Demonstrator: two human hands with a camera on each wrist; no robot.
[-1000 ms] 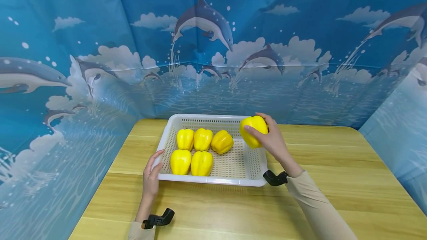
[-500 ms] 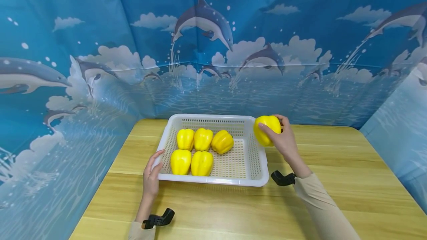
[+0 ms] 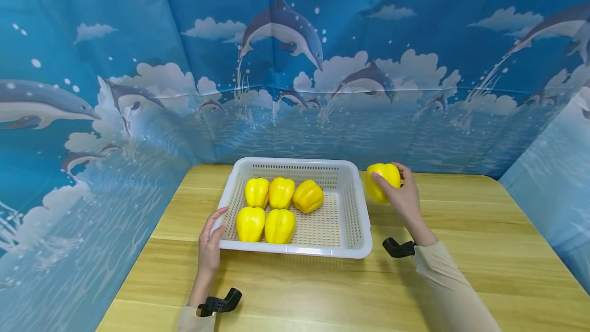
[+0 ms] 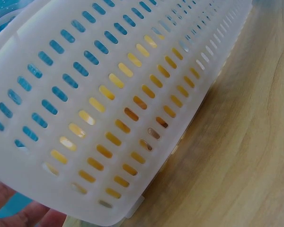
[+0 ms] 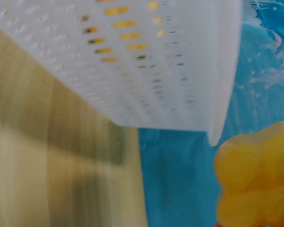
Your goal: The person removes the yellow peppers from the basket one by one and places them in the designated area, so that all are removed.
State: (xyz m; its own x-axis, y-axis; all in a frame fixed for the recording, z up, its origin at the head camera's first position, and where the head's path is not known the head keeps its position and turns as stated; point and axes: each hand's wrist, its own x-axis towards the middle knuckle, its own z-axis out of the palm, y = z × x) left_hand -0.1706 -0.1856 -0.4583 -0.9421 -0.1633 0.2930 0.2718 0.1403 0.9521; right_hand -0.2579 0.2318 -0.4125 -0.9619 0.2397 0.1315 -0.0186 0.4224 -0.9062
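Observation:
My right hand (image 3: 406, 200) grips a yellow bell pepper (image 3: 382, 182), thumb across its near side, just outside the right end of a white plastic basket (image 3: 299, 249). In the right wrist view that yellow bell pepper (image 5: 255, 177) shows its lobed end, close past the basket rim (image 5: 227, 80). At the opposite end my left hand (image 3: 209, 250) holds the basket's left rim. Several more yellow peppers (image 3: 280, 226) lie inside, two in front and three behind. Through the slotted wall (image 4: 85, 118), the left wrist view shows their yellow.
A wooden table (image 3: 295, 291) carries the basket. Behind it hangs a blue curtain (image 3: 276, 127) printed with dolphins. Black wrist cameras, one on the left wrist (image 3: 221, 303) and one on the right (image 3: 398, 248), stick out from the sleeves.
My right hand has carried its bell pepper rightward from over the basket's right end to beyond the rim, slightly lower now. The left hand and basket have stayed put.

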